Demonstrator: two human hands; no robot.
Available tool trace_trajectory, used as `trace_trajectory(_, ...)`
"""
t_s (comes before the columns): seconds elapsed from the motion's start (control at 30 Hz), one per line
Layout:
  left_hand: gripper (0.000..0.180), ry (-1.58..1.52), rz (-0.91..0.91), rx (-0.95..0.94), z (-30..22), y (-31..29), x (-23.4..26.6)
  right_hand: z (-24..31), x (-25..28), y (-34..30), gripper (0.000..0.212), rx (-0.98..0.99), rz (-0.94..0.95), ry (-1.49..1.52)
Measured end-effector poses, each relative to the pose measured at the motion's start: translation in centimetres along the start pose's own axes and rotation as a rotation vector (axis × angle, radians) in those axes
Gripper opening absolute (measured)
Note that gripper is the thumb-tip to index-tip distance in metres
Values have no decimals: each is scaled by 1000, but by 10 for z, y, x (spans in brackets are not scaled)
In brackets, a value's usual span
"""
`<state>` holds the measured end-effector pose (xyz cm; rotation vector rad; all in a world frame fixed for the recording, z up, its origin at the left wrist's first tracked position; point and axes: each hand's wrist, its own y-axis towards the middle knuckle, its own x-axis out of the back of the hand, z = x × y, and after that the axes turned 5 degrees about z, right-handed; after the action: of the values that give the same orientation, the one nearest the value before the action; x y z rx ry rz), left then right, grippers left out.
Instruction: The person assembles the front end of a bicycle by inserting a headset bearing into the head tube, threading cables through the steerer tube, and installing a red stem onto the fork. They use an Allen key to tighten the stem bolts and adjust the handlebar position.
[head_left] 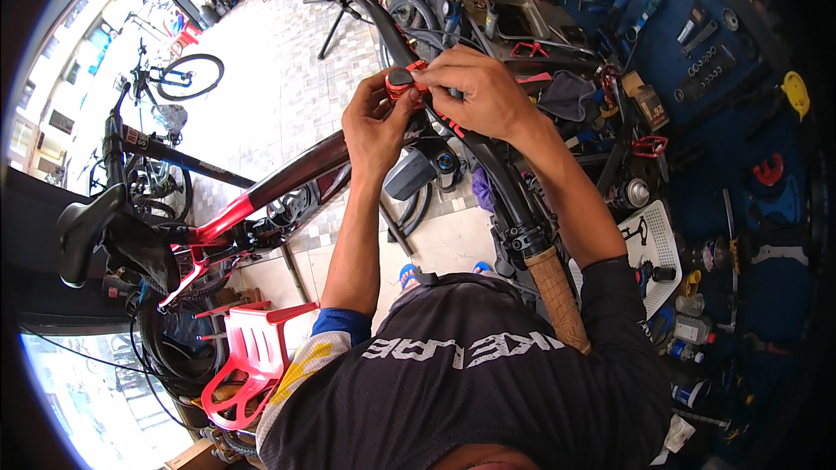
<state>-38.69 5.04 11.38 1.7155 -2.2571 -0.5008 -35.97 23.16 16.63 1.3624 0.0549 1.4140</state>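
A red and dark-red bicycle frame [300, 165] stands in front of me, with a black handlebar [496, 174] running from far left to near right. Where they meet is a round red part with a dark cap [400, 77], at the stem. My left hand [376, 124] is closed round its near left side, thumb and fingers pinching it. From the right, my right hand [479, 91] bends over the bar, its fingertips pinched together at the cap's edge. Whatever lies between those fingertips is hidden. A tan grip [557, 300] covers the handlebar's near end, beside my right forearm.
A black saddle [87, 231] sticks out at left, above a red plastic chair [252, 357]. On the right, a workbench holds a metal tray [515, 17], a white perforated basket [666, 252], bottles and a spray can [634, 193]. Tools hang on a blue wall [740, 148].
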Motion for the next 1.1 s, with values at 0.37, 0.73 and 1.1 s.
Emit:
trace_trajectory(0.37, 33, 16, -16, -10, -2, -1, -2, -1, 0, 1, 19, 61, 21, 73)
trace_trajectory(0.73, 34, -107, -6, 57, 0, -4, 0, -51, 13, 55, 36, -36, 578, 435)
trace_trajectory(1.1, 29, -89, -77, 17, 7, -6, -5, -64, -1, 68, 36, 49, 722, 517)
